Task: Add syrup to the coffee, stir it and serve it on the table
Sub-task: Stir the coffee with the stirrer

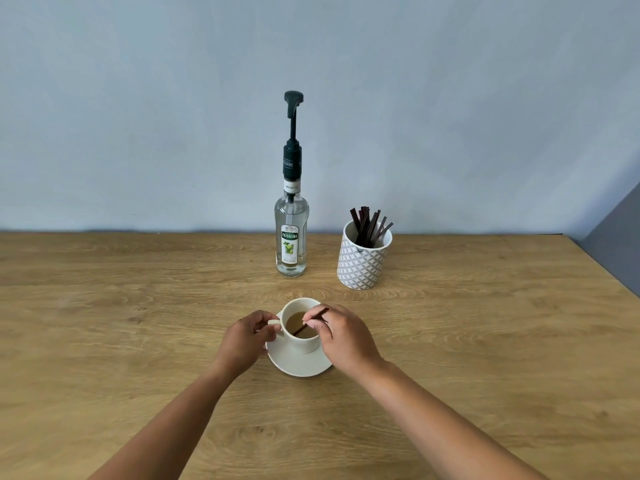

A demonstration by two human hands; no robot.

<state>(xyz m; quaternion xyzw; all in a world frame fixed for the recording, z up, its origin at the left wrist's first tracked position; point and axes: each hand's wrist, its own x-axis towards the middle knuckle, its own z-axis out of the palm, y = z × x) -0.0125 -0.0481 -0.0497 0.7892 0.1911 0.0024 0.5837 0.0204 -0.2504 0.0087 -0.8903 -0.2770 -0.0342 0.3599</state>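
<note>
A cream coffee cup [304, 342] stands on a matching saucer [294, 363] in the middle of the wooden table. Light brown coffee [294, 320] fills it. My left hand [247, 336] pinches the cup's handle at its left side. My right hand [343, 332] holds a thin dark stirrer [311, 322] between thumb and fingers; the stick slants down into the coffee. Behind the cup stands a clear syrup bottle [291, 237] with a tall black pump on top.
A patterned white pot [362, 263] with several dark stirrers stands to the right of the bottle. The wooden table [138, 323] meets a pale blue wall at the back. The table's right edge runs diagonally at the far right.
</note>
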